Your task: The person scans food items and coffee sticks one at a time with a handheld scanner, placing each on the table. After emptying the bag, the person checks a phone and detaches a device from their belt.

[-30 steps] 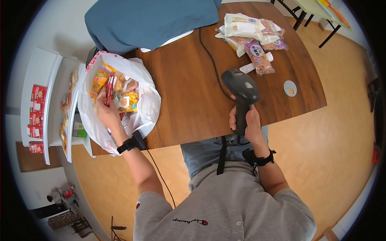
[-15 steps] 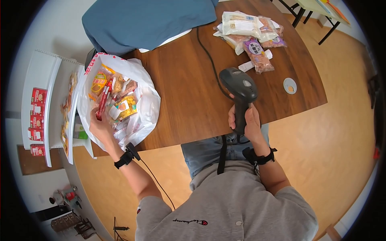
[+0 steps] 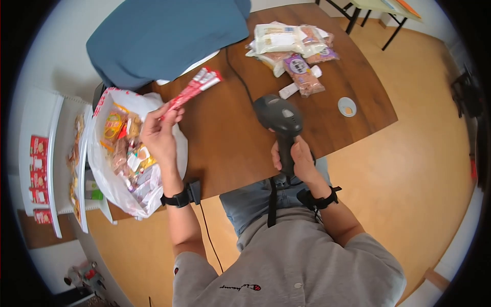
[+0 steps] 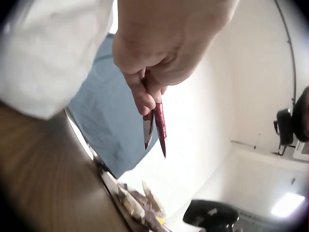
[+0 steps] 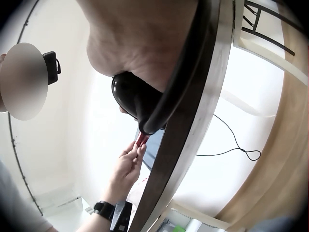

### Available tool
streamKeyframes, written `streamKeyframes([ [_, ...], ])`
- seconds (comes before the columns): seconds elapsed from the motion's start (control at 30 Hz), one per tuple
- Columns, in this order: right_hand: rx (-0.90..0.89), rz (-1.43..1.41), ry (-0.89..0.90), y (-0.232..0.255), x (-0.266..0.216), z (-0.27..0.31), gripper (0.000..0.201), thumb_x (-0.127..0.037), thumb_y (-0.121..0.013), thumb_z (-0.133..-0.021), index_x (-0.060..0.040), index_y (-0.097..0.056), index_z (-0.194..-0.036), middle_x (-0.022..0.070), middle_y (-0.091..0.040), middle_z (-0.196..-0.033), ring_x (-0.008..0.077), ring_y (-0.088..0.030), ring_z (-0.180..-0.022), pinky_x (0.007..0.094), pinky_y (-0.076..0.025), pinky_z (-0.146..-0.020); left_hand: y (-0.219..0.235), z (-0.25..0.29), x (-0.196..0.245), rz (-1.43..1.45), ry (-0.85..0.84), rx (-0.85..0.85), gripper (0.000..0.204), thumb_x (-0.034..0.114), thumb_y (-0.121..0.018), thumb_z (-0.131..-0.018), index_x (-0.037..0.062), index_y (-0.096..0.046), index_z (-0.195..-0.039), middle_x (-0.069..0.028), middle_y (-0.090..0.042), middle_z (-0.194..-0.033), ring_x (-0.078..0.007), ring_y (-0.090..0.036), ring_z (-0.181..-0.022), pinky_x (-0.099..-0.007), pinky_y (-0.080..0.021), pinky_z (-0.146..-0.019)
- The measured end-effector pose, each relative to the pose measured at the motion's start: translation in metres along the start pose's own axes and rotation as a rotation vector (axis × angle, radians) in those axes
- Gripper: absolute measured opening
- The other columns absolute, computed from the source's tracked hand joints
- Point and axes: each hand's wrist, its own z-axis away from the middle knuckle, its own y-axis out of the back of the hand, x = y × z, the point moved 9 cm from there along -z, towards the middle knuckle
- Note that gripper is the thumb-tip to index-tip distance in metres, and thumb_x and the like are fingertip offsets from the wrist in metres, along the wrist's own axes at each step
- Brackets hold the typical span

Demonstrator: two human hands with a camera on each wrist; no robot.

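Between thumb and fingers, the left hand (image 3: 161,135) pinches red-and-white stick packets (image 3: 192,91), raised beside the upper right rim of a white plastic bag (image 3: 179,148). In the left wrist view, two packet ends (image 4: 161,126) point down from the left hand (image 4: 169,48). The right hand (image 3: 303,161) grips the handle of a black scanner (image 3: 279,115) near the table's front edge. From the right wrist, the scanner handle (image 5: 133,94) shows under the right hand (image 5: 140,43), and the left hand (image 5: 126,169) appears beyond it. Packaged snacks (image 3: 113,125) fill the bag.
Several bagged foods (image 3: 279,40) and a white tube (image 3: 289,91) lie at the back of the table (image 3: 225,153). A round lid or sticker (image 3: 347,107) is at the right. Blue cloth (image 3: 163,36) covers something behind; shelves (image 3: 56,153) stand left.
The left hand has come up out of the bag with the red packets and moved right, over the table. The right hand still holds the scanner. The head view has shifted.
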Motion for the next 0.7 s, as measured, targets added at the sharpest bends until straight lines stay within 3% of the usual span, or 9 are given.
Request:
streamKeyframes([
  [0.13,-0.002,0.012,0.011,0.000,-0.002,0.004,0.069,-0.062,-0.042,-0.096,-0.0041,-0.042,-0.133,0.0055,-0.055,-0.080,0.0097,-0.053,-0.062,0.0235,-0.043,-0.057,-0.052,-0.002,-0.006,0.054,-0.071,-0.069,0.005,-0.008,-0.063,-0.089,-0.0071,-0.064,-0.094,-0.0176,-0.070,-0.101,-0.0210,-0.069,-0.090,-0.0293,-0.058,-0.078],
  [0.2,0.002,0.014,0.018,-0.002,-0.002,0.004,0.069,-0.062,-0.041,-0.096,-0.0042,-0.041,-0.134,0.0050,-0.055,-0.080,0.0091,-0.053,-0.062,0.0240,-0.043,-0.057,-0.062,0.005,0.015,-0.287,-0.326,-0.082,0.004,-0.010,-0.065,-0.087,-0.0057,-0.065,-0.085,-0.0172,-0.071,-0.101,-0.0201,-0.069,-0.090,-0.0296,-0.057,-0.080],
  [0.33,-0.014,0.018,0.013,-0.002,0.000,0.001,0.069,-0.061,-0.040,-0.098,-0.0038,-0.041,-0.135,0.0047,-0.054,-0.078,0.0087,-0.052,-0.061,0.0238,-0.043,-0.056,-0.059,0.015,0.006,-0.178,-0.230,-0.037,0.008,-0.012,-0.068,-0.082,-0.0052,-0.065,-0.081,-0.0157,-0.071,-0.100,-0.0191,-0.068,-0.091,-0.0296,-0.056,-0.083],
  [0.57,-0.030,0.000,-0.030,-0.004,-0.001,-0.006,0.064,-0.057,-0.041,-0.100,-0.0036,-0.042,-0.134,0.0045,-0.054,-0.077,0.0085,-0.052,-0.061,0.0232,-0.042,-0.057,-0.069,0.027,0.005,-0.184,-0.234,-0.087,0.009,-0.012,-0.070,-0.082,-0.0047,-0.065,-0.078,-0.0138,-0.071,-0.099,-0.0179,-0.068,-0.091,-0.0281,-0.055,-0.081],
  [0.67,-0.018,-0.032,-0.040,-0.004,-0.001,-0.006,0.063,-0.057,-0.040,-0.100,-0.0037,-0.043,-0.134,0.0048,-0.054,-0.077,0.0082,-0.052,-0.061,0.0228,-0.042,-0.057,-0.072,0.029,0.002,-0.165,-0.233,-0.124,0.008,-0.010,-0.070,-0.083,-0.0045,-0.065,-0.086,-0.0140,-0.071,-0.098,-0.0169,-0.067,-0.090,-0.0276,-0.056,-0.079],
  [0.7,-0.012,-0.035,-0.039,-0.004,-0.002,-0.006,0.062,-0.056,-0.039,-0.100,-0.0038,-0.042,-0.134,0.0048,-0.054,-0.077,0.0081,-0.052,-0.061,0.0227,-0.042,-0.057,-0.069,0.028,-0.004,-0.127,-0.121,-0.087,0.011,-0.007,-0.068,-0.086,-0.0042,-0.063,-0.094,-0.0142,-0.069,-0.100,-0.0167,-0.066,-0.091,-0.0266,-0.055,-0.080],
])
